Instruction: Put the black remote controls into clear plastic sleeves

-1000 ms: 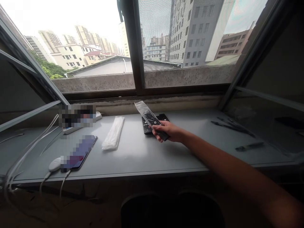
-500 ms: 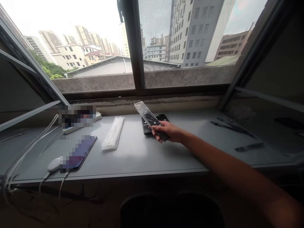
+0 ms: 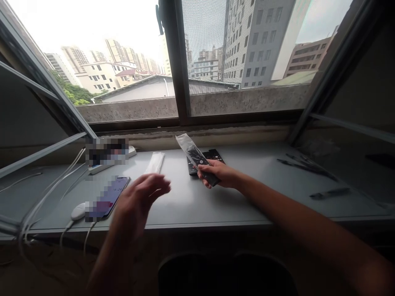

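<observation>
My right hand (image 3: 219, 173) is closed round a black remote in a clear plastic sleeve (image 3: 194, 154), holding it tilted above the grey sill (image 3: 234, 197). Just behind it more black remotes (image 3: 212, 155) lie flat on the sill. My left hand (image 3: 140, 198) hovers over the sill's front left with fingers stretched out and blurred, holding nothing. It partly covers a white plastic sleeve (image 3: 156, 161) that lies on the sill. A phone (image 3: 111, 194) lies just left of my left hand.
White cables (image 3: 46, 193) and a white charger (image 3: 78, 211) run along the left end of the sill, near a power strip (image 3: 101, 166). Dark thin tools (image 3: 305, 164) lie at the right. The window frame (image 3: 174, 61) rises behind. A dark chair back (image 3: 225, 273) stands below.
My left hand has come up into view over the front left of the sill. My right hand still holds the sleeved remote in about the same place. The view shifted slightly.
</observation>
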A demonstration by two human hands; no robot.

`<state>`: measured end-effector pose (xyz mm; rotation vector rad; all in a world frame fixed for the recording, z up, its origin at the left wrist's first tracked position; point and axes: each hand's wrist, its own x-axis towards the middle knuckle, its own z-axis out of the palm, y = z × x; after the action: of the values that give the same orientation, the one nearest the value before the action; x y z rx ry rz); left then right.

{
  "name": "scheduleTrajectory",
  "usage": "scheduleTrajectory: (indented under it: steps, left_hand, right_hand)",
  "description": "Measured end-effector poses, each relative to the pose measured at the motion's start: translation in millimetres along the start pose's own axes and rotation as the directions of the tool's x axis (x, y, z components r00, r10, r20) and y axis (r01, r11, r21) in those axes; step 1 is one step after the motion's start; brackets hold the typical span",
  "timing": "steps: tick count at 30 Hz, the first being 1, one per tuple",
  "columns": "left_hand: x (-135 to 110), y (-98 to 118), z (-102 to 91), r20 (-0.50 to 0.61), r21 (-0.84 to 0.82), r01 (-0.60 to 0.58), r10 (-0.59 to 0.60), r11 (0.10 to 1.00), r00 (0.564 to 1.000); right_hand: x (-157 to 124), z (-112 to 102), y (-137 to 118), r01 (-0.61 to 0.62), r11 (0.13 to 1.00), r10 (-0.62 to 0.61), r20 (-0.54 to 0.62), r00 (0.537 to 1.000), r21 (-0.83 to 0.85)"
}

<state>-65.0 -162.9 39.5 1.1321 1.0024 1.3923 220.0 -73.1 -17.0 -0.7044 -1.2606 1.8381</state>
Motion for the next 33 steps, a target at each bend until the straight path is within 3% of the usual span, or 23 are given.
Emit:
scheduleTrajectory:
  steps: [3,7,11,17,23,26,29,33]
  left_hand:
    - [44,-16,26.7,0.08,-0.086,0.05,-0.043,0.995,0.996]
    - [114,-41,58.0,0.001,-0.17,0.065,-0.066,0.983,0.998]
    - [148,-61,71.4,0.159,-0.114,0.126,-0.107,0.985,0.981]
    - [148,-70,68.9,0.181,0.015,-0.084,0.08,0.996,0.98]
    - [146,-78,59.1,0.299,0.161,-0.165,0.111,0.973,0.948]
    - [147,-81,60.4,0.273,0.19,-0.251,0.194,0.949,0.942]
    - [148,-82,62.1,0.204,0.132,-0.246,0.216,0.96,0.955]
    - [147,-82,59.9,0.284,0.156,-0.18,0.13,0.971,0.95]
  right_hand:
    - [0,4,2,0.009,1.0,-0.009,0.011,1.0,0.006]
    - [2,5,5,0.049,0.998,-0.049,-0.01,0.999,0.038]
    - [3,4,8,0.035,0.999,-0.035,0.006,0.999,0.012]
    - [2,8,8,0.004,0.999,-0.004,-0.001,1.0,-0.034]
    - [1,9,6,-0.045,0.997,0.044,-0.024,0.999,-0.059]
    - [1,9,6,-0.055,0.996,0.053,-0.038,0.998,-0.069]
    - [2,7,7,-0.055,0.995,0.051,-0.055,0.997,-0.077]
    - [1,5,6,-0.052,0.996,0.049,-0.052,0.997,-0.071]
